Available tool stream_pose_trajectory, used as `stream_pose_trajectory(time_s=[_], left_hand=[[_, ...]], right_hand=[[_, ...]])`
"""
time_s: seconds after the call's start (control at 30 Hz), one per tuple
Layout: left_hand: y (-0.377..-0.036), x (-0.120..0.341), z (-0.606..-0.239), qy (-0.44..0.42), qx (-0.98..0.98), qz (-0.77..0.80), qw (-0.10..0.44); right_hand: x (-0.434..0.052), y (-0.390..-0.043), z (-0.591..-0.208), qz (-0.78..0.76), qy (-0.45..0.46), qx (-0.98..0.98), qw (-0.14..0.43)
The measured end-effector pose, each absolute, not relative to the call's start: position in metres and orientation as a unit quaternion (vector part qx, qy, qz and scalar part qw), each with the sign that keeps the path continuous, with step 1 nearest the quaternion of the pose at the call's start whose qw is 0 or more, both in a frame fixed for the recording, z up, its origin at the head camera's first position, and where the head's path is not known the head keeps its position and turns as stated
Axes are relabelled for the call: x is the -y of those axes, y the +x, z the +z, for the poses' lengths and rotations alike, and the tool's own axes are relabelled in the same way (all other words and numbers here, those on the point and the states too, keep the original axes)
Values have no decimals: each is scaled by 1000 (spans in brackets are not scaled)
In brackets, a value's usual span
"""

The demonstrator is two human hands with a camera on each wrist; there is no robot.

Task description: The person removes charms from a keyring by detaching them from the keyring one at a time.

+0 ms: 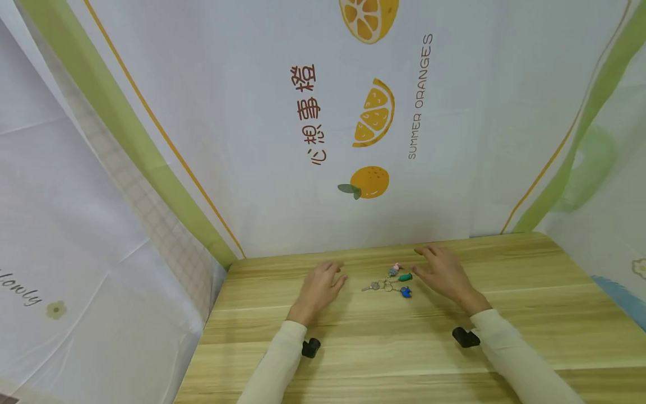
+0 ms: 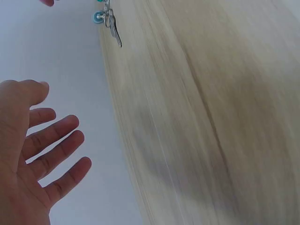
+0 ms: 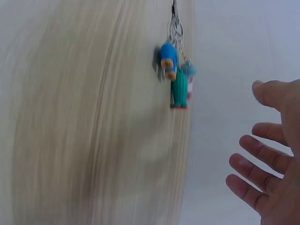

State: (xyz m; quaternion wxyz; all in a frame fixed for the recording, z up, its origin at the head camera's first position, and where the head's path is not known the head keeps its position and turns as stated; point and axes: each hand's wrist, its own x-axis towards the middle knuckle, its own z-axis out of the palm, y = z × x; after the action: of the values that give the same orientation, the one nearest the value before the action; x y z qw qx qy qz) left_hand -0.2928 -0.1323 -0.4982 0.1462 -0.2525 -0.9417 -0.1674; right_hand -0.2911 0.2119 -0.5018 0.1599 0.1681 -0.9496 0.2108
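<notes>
A small silver key point(image 1: 370, 287) lies on the wooden table, joined by metal rings point(image 1: 387, 286) to three little charms. One charm is blue point(image 1: 406, 292), another green point(image 1: 405, 277), and the third pink and grey-blue point(image 1: 395, 269). To the left of the key is my left hand point(image 1: 319, 287), its fingers loosely spread and holding nothing. My right hand point(image 1: 444, 273) is beside the charms on their right, apart from them, with relaxed fingers. In the right wrist view the green charm point(image 3: 180, 89) shows a red rim at its end.
The wooden table point(image 1: 383, 353) meets a white cloth backdrop point(image 1: 262, 168) printed with oranges and lettering. More printed cloth point(image 1: 91, 241) hangs at the left. Black wrist devices point(image 1: 311, 348) sit by both cream sleeves point(image 1: 277, 359).
</notes>
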Motion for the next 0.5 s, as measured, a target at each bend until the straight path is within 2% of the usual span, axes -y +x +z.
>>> stream_pose_trajectory(time_s=[0.27,0.5], left_hand=[[-293,118,-497,-276,927,-169,193],[-292,106,-497,-273,928,-168,190]], right_hand=[[-191,-295,-508,210,201,939,185],[-174,-296,-510,219,208,936,181]])
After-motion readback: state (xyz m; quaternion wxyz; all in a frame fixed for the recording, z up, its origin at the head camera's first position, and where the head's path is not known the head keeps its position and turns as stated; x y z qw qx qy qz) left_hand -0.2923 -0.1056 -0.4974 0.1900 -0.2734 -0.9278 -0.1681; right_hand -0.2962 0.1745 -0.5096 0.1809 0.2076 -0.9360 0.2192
